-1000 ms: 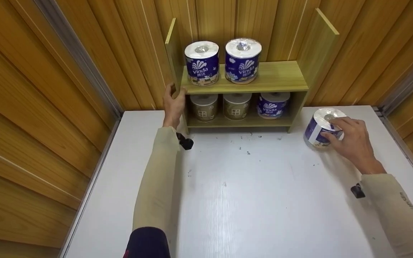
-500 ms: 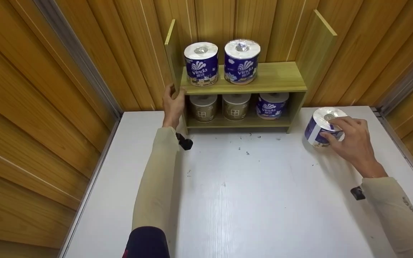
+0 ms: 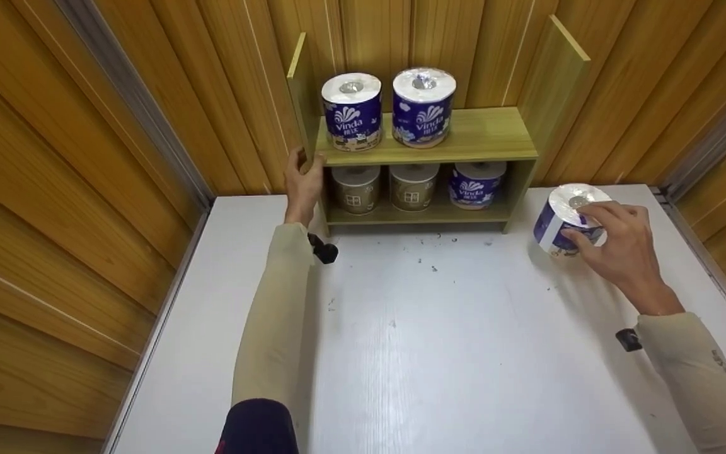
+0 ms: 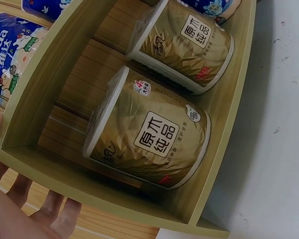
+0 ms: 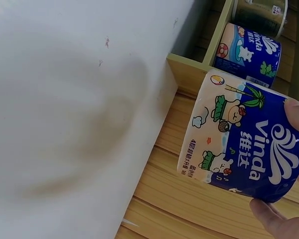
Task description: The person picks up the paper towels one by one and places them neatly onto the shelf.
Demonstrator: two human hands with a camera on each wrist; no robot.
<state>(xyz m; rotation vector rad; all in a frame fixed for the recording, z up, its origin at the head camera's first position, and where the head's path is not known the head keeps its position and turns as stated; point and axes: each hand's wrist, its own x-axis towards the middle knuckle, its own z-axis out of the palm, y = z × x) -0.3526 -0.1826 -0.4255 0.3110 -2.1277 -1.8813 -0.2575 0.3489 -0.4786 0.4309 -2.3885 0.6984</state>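
My right hand (image 3: 624, 249) grips a blue-and-white wrapped toilet roll (image 3: 552, 224) between thumb and fingers, to the right of a small wooden shelf (image 3: 495, 132). The roll is close over the white table, with a shadow beneath it. In the right wrist view the held roll (image 5: 239, 137) shows its Vinda label, in line with the shelf's end. My left hand (image 3: 304, 189) holds the shelf's left side panel; in the left wrist view its fingers (image 4: 47, 211) reach behind that panel. On the upper board stand two blue rolls (image 3: 351, 120), with bare board to their right.
In the lower compartment sit two gold-wrapped rolls (image 3: 412, 189) and a blue roll (image 3: 476, 186). The shelf stands at the back of the white table (image 3: 413, 353), against wood-panelled walls (image 3: 117, 126). Small dark specks lie on the tabletop in front of it.
The right hand has lifted the toilet roll slightly from the table, so its shadow now shows apart from it. The left hand keeps its hold on the shelf.
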